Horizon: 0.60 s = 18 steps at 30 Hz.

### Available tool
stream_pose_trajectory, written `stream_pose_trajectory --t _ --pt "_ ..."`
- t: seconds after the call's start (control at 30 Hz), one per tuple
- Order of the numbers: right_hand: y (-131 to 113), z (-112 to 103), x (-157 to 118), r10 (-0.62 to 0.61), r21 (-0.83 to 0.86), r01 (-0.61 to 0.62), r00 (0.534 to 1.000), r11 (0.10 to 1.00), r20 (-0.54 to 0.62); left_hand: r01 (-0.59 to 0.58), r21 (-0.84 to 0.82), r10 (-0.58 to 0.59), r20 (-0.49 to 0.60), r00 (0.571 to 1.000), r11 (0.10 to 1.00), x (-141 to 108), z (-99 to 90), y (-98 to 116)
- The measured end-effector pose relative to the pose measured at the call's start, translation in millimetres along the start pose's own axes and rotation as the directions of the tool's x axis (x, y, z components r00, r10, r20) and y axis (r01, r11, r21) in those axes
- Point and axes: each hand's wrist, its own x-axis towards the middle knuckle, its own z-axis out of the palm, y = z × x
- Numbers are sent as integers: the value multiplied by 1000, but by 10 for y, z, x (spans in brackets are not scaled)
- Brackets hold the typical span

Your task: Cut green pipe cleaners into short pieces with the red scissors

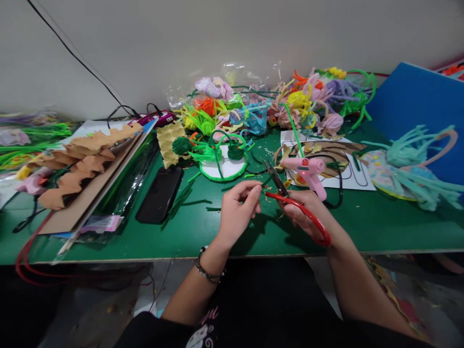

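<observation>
My right hand (302, 212) is wrapped round the red handles of a pair of scissors (314, 223), whose dark blades point up and to the left, slightly parted. Just left of the blades, my left hand (242, 200) pinches a short dark green piece (267, 183) between thumb and fingers. Beyond my hands lies a white disc (226, 168) edged in bright green, with dark green balls and stems on it. Cut dark green strips (181, 203) are scattered to the left of my left hand.
A pink glue gun (306, 169) lies on a printed sheet (348, 176) beyond my right hand. On the left are a black phone (159, 195) and cardboard (78, 203). Colourful fuzzy stems (253, 116) are heaped along the wall. A blue board (409, 111) leans at right.
</observation>
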Motion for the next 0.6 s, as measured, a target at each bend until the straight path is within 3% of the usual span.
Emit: stream_pose_trajectory --t 0.2,0.47,0.6 --pt "56 55 -12 35 4 -34 997 999 -67 -15 24 14 24 1000 1000 -2 4 1" --pt "124 132 -28 78 83 -50 923 995 -377 -21 -29 23 54 998 999 -5 -5 -8" --pt "104 172 -4 -15 -30 6 938 1000 -347 -31 -70 36 84 996 997 -11 3 -33"
